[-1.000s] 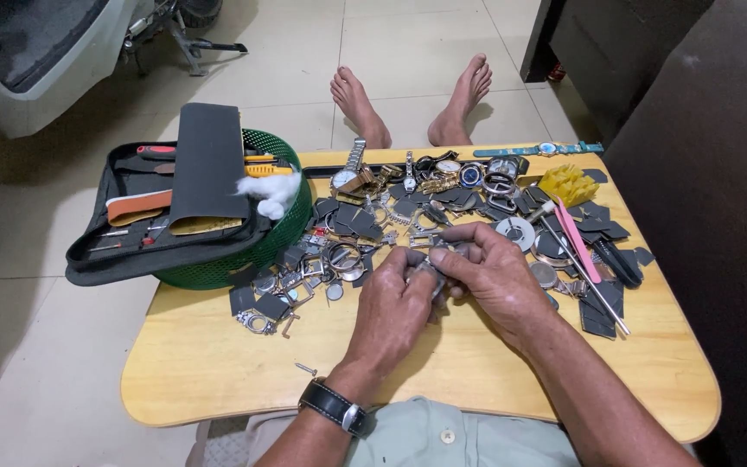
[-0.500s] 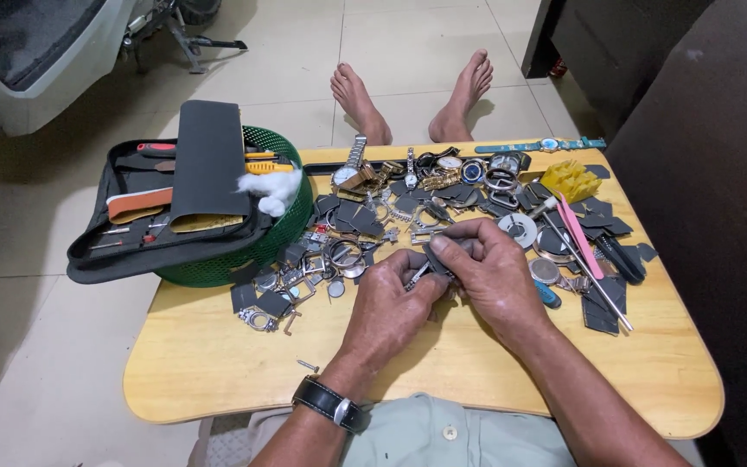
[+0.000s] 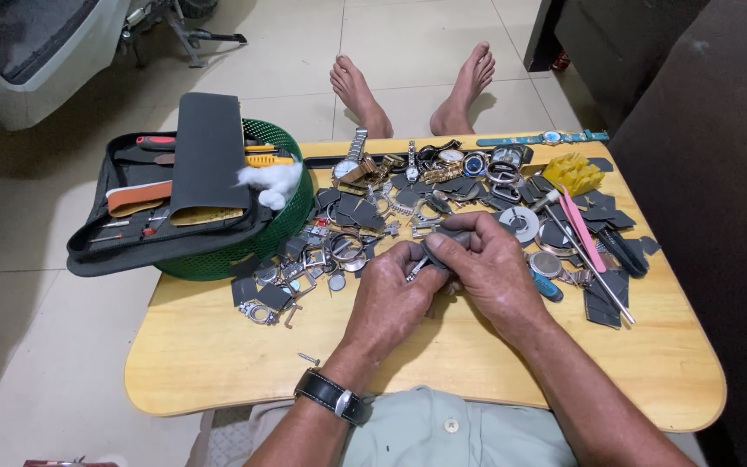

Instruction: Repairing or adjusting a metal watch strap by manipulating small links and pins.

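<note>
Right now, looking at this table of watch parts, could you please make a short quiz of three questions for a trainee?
1. True or false: the tool case lies open on the green basket.
2. Which wrist wears a black-strapped watch? A) left B) right C) neither
3. Fill in: the left hand and right hand together hold a small dark ____ over the wooden table.

Key: 1 true; 2 A; 3 part, its exact kind too small to tell.

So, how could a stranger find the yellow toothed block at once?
Start at the wooden table and go to its far right corner. The yellow toothed block lies there beside the pink stick, the only bright yellow, ridged piece among grey and metal parts.
</note>
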